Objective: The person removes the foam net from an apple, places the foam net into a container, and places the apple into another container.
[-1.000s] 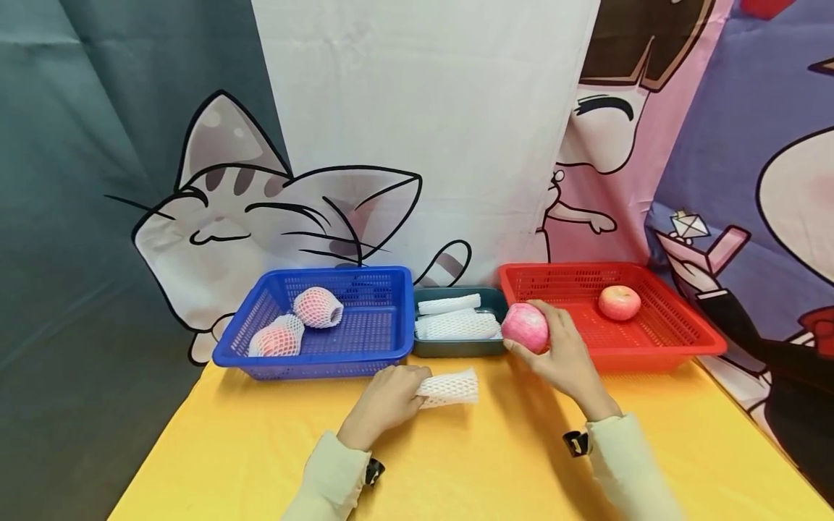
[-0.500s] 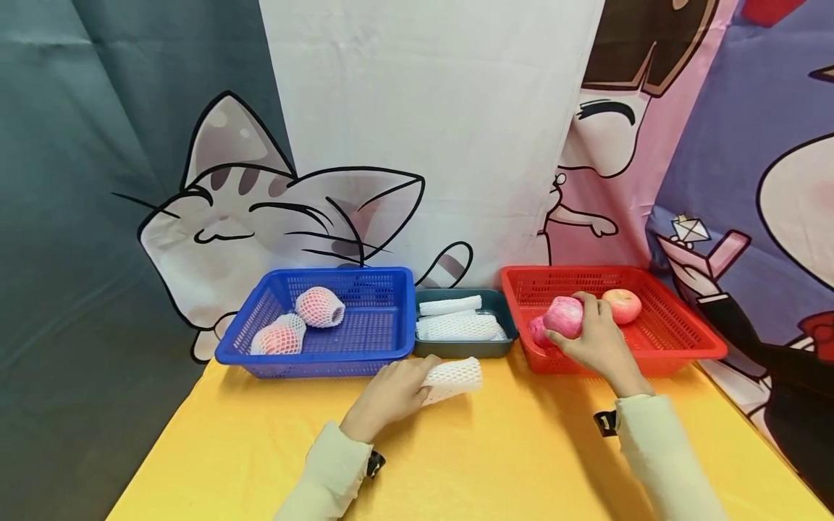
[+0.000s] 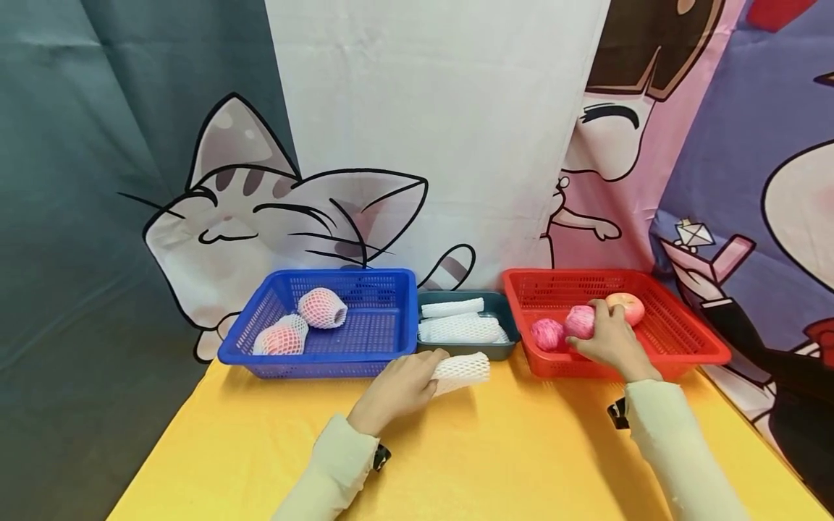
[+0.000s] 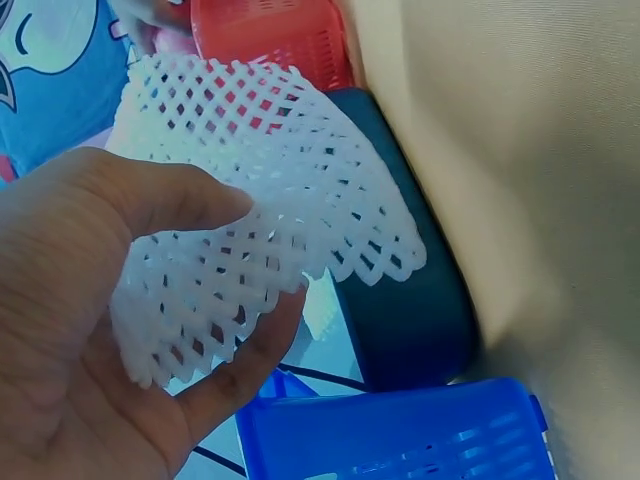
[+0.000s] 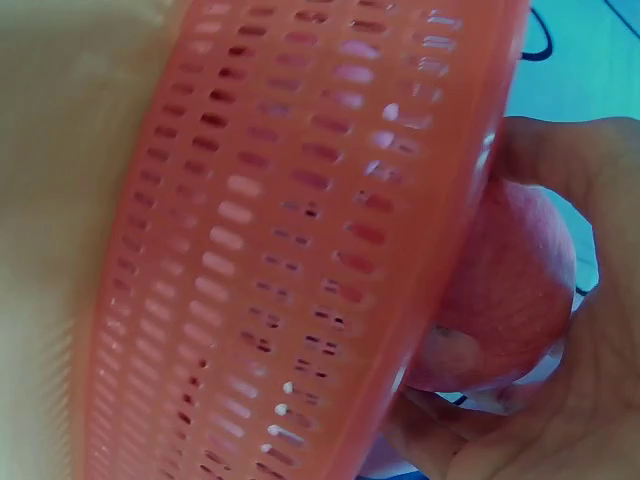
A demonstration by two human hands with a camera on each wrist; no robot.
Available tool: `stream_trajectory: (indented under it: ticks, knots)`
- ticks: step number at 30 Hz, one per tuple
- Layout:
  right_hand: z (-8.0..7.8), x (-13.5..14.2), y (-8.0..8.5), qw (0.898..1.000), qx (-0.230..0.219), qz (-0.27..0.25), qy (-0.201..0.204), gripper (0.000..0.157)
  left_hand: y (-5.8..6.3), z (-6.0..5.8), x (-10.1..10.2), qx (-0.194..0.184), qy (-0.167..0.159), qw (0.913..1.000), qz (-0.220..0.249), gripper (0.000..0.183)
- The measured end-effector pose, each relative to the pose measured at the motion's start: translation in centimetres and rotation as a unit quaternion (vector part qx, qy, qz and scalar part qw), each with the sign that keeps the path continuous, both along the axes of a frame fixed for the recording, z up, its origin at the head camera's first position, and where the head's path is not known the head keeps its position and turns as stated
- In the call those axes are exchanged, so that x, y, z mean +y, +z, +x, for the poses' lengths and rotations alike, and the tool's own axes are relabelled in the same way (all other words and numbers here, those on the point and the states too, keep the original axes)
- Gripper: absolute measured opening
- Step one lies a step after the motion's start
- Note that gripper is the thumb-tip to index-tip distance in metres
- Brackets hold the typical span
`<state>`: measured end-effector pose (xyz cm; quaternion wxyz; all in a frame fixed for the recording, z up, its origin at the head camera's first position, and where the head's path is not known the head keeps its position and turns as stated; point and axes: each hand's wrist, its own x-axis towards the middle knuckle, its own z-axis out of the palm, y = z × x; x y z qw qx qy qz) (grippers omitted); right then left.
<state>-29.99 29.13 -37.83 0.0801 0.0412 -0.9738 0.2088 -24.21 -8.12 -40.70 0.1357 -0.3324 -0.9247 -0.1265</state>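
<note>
My right hand (image 3: 612, 340) holds a pink-red apple (image 3: 579, 323) low inside the red basket (image 3: 684, 354). In the right wrist view the fingers and thumb curl round this apple (image 5: 515, 290), partly hidden behind the basket wall. Another pink apple (image 3: 548, 335) lies just left of it, and a paler apple (image 3: 628, 310) lies behind the hand. Over the table, my left hand (image 3: 400, 383) pinches a white foam fruit net (image 3: 462, 372). The left wrist view shows the thumb pressing on the net (image 4: 230, 265), whose end spreads open.
A blue basket (image 3: 319, 356) at left contains two apples in foam nets (image 3: 322, 307). Between the baskets stands a dark green tray (image 3: 511, 336) with several white foam nets (image 3: 459, 329). A yellow cloth (image 3: 495, 463) covers the table, and a printed curtain (image 3: 423, 130) hangs behind.
My right hand has carried the apple rightward from the basket's left edge and lowered it inside. The left hand, with the foam net, has shifted slightly right and away from me.
</note>
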Motion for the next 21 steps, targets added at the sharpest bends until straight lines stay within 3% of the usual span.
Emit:
stream_trajectory:
  ticks: [14, 21]
  knots:
    - [-0.8, 1.1, -0.2, 0.999, -0.041, 0.01, 0.008, 0.087, 1.5, -1.5, 1.0, 0.002, 0.024, 0.9996, -0.015, 0.036]
    - [-1.0, 1.3, -0.3, 0.998, -0.055, 0.008, 0.011, 0.089, 2.1, -3.1, 2.0, 0.045, 0.046, 0.9979, -0.01, 0.037]
